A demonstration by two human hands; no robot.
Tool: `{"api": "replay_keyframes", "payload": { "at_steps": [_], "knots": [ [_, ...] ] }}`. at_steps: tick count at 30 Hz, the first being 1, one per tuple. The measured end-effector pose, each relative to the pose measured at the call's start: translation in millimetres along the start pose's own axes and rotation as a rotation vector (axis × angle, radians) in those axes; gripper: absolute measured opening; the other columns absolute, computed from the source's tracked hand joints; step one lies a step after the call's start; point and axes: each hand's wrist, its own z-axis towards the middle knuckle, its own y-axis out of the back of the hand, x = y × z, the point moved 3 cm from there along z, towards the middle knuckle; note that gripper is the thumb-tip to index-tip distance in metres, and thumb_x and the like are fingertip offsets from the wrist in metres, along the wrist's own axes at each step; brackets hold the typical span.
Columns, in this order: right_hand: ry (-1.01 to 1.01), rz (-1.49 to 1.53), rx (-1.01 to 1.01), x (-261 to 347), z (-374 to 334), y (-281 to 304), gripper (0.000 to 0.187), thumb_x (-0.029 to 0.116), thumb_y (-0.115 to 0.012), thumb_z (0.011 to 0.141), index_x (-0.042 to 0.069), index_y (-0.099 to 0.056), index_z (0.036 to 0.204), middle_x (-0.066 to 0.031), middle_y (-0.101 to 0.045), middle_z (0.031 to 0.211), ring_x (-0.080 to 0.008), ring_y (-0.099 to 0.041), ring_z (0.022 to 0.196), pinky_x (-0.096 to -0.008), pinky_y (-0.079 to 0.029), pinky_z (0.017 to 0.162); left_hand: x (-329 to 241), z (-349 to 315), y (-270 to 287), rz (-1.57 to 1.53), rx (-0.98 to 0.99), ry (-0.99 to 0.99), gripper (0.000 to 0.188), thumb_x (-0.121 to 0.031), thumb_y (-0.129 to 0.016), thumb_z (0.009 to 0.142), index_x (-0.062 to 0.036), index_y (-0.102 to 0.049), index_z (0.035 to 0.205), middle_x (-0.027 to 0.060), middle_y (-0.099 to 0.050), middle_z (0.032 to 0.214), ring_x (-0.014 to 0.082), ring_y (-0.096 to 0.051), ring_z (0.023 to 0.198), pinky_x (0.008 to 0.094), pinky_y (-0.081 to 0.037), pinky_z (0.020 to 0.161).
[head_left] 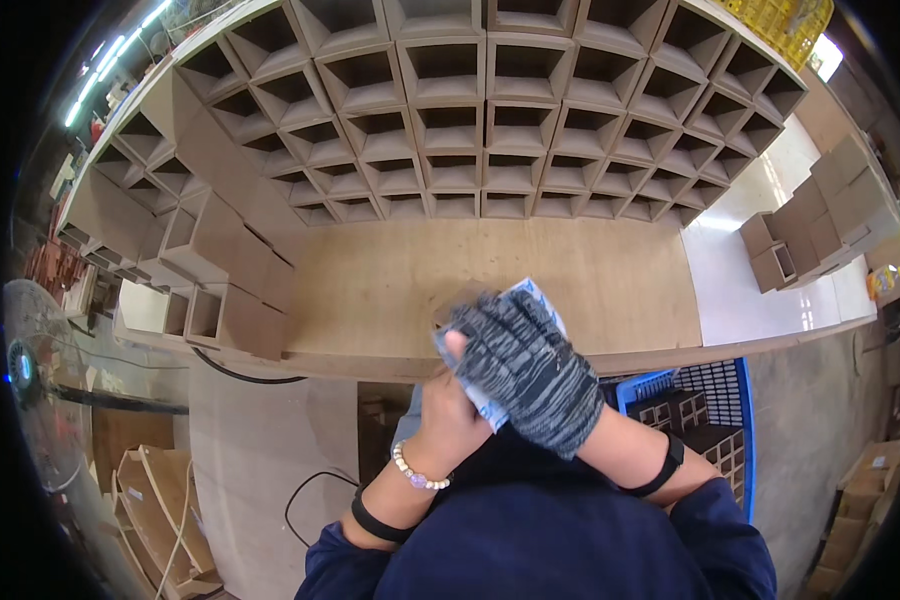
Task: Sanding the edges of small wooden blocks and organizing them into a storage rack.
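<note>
Gripping a white, blue-printed sheet [542, 303] at the pale wooden bench [620, 280], my grey-knit-gloved right hand [532, 370] is risking a slip should its curled fingers slacken, while my bare left hand [445, 412] is resting curled alongside, its hold hidden.

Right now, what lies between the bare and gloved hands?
In the head view, a blue-and-white sheet shows between left hand and gloved right hand.

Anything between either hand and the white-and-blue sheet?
On the right hand, a grey knit glove. The left hand is ungloved. Nothing else visible stands between them and the sheet, though the right palm is hidden.
</note>
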Motion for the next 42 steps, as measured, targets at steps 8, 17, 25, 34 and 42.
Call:
{"api": "replay_keyframes", "payload": {
  "at_steps": [8,17,25,34,42],
  "knots": [
    [-0.159,-0.118,0.061,-30,2,-1,0.047,0.018,-0.052,0.081,-0.002,-0.047,0.124,-0.0232,-0.05,0.126,-0.0373,-0.047,0.119,-0.0512,-0.028,0.105,3,-3,-2,0.059,-0.013,0.064,0.013,-0.002,-0.06,0.078,0.0021,-0.052,0.088,0.0158,-0.055,0.064,0.0341,-0.055,0.058,0.0399,-0.043,0.053],
    [-0.317,-0.365,0.03,-103,-26,-20,0.068,0.01,-0.056,0.076,0.004,-0.032,0.14,-0.0219,-0.04,0.137,-0.0347,-0.04,0.126,-0.0456,-0.028,0.106,0,1,4,-0.548,-0.136,0.436,0.03,-0.009,-0.062,0.085,0.0039,-0.051,0.11,0.0066,-0.065,0.081,0.0138,-0.06,0.071,0.0257,-0.046,0.067],
    [-0.518,0.208,-0.287,-74,-19,32,0.083,-0.013,-0.049,0.067,-0.001,-0.02,0.144,-0.023,-0.03,0.144,-0.0353,-0.027,0.135,-0.0343,-0.03,0.107,0,5,12,-0.598,-0.205,0.492,0.029,-0.005,-0.053,0.09,0.0056,-0.049,0.117,0.0058,-0.064,0.098,0.0095,-0.059,0.085,0.0227,-0.046,0.074],
    [0.109,-0.041,-0.076,-13,5,4,0.042,0.02,-0.061,0.071,0.005,-0.058,0.109,-0.0148,-0.06,0.112,-0.03,-0.057,0.106,-0.0475,-0.038,0.098,-5,2,-2,-0.01,-0.082,0.129,0.038,0.002,-0.058,0.077,0.0072,-0.049,0.113,0.018,-0.058,0.073,0.035,-0.057,0.065,0.04,-0.046,0.058],
    [-0.009,0.051,-0.067,-8,4,23,0.032,0.011,-0.053,0.082,-0.001,-0.055,0.112,-0.0205,-0.057,0.113,-0.0333,-0.055,0.108,-0.0481,-0.037,0.099,0,-8,-6,0.035,-0.029,0.068,0.045,0.003,-0.059,0.075,0.0081,-0.048,0.118,0.0169,-0.057,0.071,0.0355,-0.056,0.063,0.0397,-0.045,0.056]
  ]
}}
